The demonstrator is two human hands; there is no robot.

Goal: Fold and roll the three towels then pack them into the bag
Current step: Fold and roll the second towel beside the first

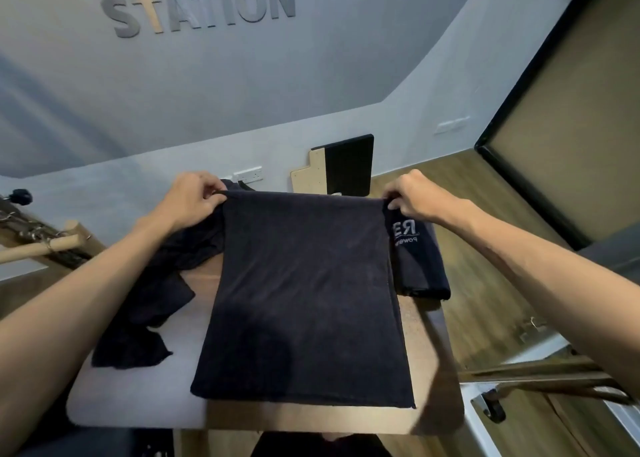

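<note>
Left hand (194, 197) and right hand (412, 193) each pinch a far corner of the dark towel (304, 294). Towel lies flat on tabletop (138, 401). Bag (420, 259) just right.

Both arms stretched forward, left hand (194, 197) and right hand (414, 193) pinching, grip tight

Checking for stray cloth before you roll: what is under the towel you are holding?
Under the folded towel lies the padded board, bare at its near-left corner. A dark cloth with white lettering runs under its right edge. How far it reaches underneath is hidden.
</note>
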